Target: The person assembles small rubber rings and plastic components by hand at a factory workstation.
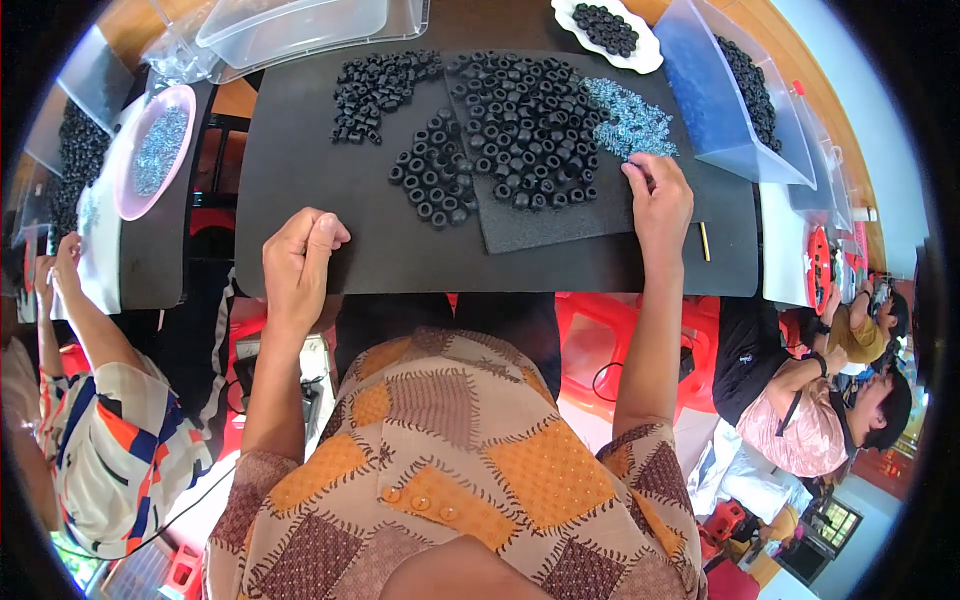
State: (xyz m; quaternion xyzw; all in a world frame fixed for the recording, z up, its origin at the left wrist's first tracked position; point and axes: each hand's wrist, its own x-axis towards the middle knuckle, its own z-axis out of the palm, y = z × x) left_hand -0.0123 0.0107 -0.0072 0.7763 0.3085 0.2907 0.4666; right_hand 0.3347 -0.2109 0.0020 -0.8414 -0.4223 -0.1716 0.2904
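Two bare hands work at a black mat [300, 130], read from left to right. Left hand [298, 262]: fingers curled together into a loose fist at the near mat edge; whether it encloses anything cannot be told. Ahead of it and to its right lie black ring-shaped pieces [500, 125], many spread on a darker foam pad [560, 225]. Right hand [657, 200]: fingertips drawn together, pressed down at the near edge of a heap of small silvery-blue parts [630, 118], which lies just beyond its fingers; what the pinch holds, if anything, is hidden. A clear bin [720, 100] of more rings stands to its right. Judged good practice: pinch one small part at a time from the heap's edge, keeping the rings undisturbed.
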